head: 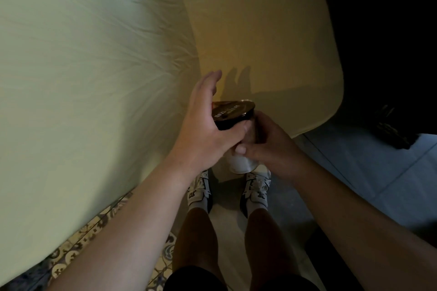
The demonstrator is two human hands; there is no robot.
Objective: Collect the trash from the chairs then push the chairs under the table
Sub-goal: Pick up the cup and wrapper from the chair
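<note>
Both hands clasp a lidded cup point(236, 134) just before the cloth-covered chair point(260, 42). The right hand point(272, 146) grips its body. The left hand point(208, 130) grips the dark lid.

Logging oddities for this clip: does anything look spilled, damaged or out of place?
Nothing stands out. The dark-lidded cup is tilted but lidded, held by the left hand and right hand over the yellow-covered chair; no spill shows.

Count as observed — one cup point(238, 130) with one dark lid point(233, 110); two hands, left hand point(208, 130) and right hand point(269, 144); two patterned shoes point(201, 188); one cloth-covered table point(82, 54); one covered chair point(260, 30).
</note>
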